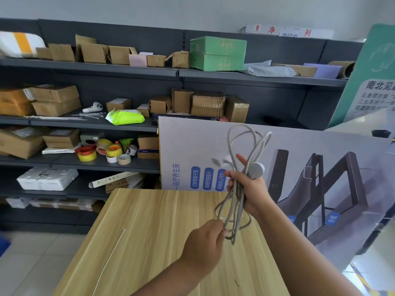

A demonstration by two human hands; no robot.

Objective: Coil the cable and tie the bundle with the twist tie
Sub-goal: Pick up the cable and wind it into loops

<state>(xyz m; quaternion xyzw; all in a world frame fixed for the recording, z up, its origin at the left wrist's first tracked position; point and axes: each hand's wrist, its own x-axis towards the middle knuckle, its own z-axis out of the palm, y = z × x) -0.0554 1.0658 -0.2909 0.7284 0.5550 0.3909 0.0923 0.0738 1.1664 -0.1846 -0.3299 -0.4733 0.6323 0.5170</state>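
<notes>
On the far left, dark grey metal shelves (89, 69) are loaded with brown cardboard boxes (55, 100); most are closed, so their contents cannot be told. Rolls of yellow and tan tape (100, 151) are piled loose on a lower shelf. Nearer, a long thin white twist tie (111, 258) is laid flat on the left part of the light wooden table (149, 231), well apart from both hands, its near end cut off by the frame edge. Further right, the lower loops of the pale grey cable (235, 201) are pinched between the thumb and curled fingers of the left hand (205, 246). The bundle is held in the air above the table's far right part. Its middle is gripped by the closed right hand (250, 189), with one finger stretched upward beside the strands and a round white plug (256, 170) pressed against the hand. The upper loops are fanned out above it. Blurred connector ends are seen left of that finger.
</notes>
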